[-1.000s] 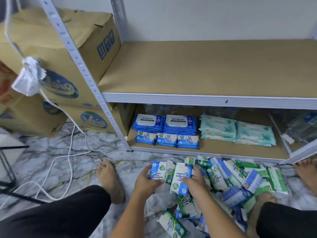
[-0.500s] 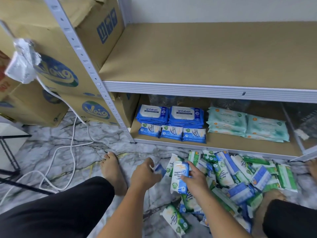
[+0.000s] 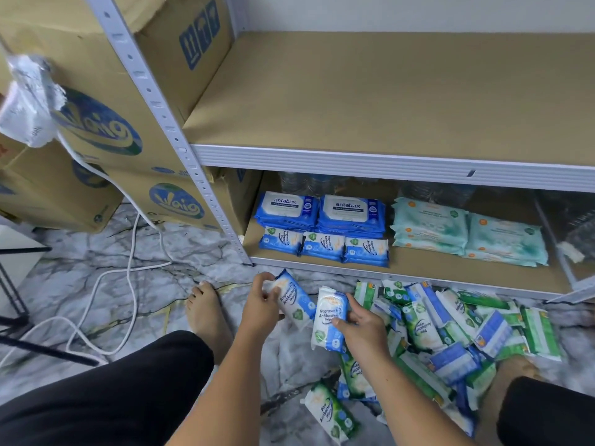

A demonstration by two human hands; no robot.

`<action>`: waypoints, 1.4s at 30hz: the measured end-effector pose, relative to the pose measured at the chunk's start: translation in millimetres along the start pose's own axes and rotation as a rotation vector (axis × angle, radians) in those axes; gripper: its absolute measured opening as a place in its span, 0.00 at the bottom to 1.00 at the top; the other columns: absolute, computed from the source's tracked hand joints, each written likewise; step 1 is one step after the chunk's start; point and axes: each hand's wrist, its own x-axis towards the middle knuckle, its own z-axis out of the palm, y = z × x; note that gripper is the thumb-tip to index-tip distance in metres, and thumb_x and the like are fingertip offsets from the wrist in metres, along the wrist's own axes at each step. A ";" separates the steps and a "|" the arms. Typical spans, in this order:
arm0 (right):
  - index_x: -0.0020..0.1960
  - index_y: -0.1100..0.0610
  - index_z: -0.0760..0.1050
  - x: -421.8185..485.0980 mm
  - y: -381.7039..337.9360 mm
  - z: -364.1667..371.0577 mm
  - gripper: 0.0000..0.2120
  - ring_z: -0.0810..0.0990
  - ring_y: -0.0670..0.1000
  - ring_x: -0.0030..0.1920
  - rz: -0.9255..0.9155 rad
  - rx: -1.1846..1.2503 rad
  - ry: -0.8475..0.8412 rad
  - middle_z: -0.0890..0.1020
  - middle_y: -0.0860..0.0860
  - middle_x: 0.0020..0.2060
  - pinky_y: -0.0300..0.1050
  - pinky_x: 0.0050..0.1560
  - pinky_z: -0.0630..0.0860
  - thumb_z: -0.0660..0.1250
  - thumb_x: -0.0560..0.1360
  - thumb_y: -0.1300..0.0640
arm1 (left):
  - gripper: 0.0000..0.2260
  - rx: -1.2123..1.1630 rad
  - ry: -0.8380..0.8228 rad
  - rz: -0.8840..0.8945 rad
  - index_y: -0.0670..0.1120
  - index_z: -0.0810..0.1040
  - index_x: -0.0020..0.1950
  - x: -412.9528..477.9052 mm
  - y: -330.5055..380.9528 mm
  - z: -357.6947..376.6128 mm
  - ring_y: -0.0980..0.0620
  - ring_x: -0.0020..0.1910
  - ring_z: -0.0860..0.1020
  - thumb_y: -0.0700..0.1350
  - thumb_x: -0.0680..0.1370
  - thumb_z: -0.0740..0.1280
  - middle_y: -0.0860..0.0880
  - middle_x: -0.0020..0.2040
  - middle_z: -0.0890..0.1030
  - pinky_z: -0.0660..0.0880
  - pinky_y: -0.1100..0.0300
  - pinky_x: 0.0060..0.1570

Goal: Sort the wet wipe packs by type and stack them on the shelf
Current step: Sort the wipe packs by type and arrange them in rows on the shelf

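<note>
L hand [image 3: 261, 305] grips a tilted blue pack [image 3: 296, 300], R hand [image 3: 365, 329] grips a 2nd blue pack [image 3: 330, 320] w/ long axis toward the matching blue row [image 3: 323, 247], straight ahead at front edge of lower shelf [image 3: 418, 274], left end; L hand nearer.

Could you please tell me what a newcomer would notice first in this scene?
Most striking is the jumbled pile of green and blue wipe packs on the marble floor, right of centre below the shelf. Beside it, the left hand holds a small blue pack and the right hand a second blue pack. Behind, the lower shelf carries neat stacks of blue packs at left and teal packs at right.
</note>
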 end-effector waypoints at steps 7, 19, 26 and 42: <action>0.72 0.53 0.73 47.8 -3.1 37.3 0.31 0.83 0.47 0.41 0.025 -0.042 0.051 0.84 0.48 0.44 0.38 0.41 0.81 0.78 0.72 0.64 | 0.12 0.072 0.011 -0.036 0.51 0.78 0.59 68.9 -0.8 -17.8 0.50 0.35 0.78 0.37 0.84 0.59 0.45 0.43 0.79 0.74 0.61 0.32; 0.69 0.53 0.77 142.7 31.3 142.0 0.28 0.81 0.46 0.45 0.114 -0.167 0.113 0.84 0.46 0.41 0.40 0.54 0.79 0.78 0.70 0.64 | 0.15 0.363 0.140 -0.150 0.50 0.70 0.62 180.8 -51.0 -14.1 0.40 0.47 0.80 0.37 0.77 0.59 0.45 0.49 0.81 0.78 0.49 0.46; 0.63 0.47 0.82 167.2 42.3 158.3 0.21 0.84 0.51 0.47 0.038 -0.332 0.198 0.87 0.50 0.43 0.46 0.52 0.81 0.74 0.72 0.62 | 0.11 0.381 0.250 -0.142 0.48 0.74 0.56 200.1 -74.4 -11.9 0.42 0.53 0.78 0.37 0.76 0.59 0.47 0.52 0.81 0.73 0.55 0.51; 0.76 0.54 0.67 158.9 40.6 147.0 0.28 0.78 0.57 0.61 -0.011 -0.545 0.151 0.78 0.57 0.61 0.48 0.60 0.77 0.69 0.78 0.57 | 0.13 0.483 0.478 -0.114 0.45 0.73 0.60 193.2 -80.8 7.0 0.42 0.62 0.73 0.42 0.76 0.64 0.44 0.61 0.75 0.70 0.47 0.59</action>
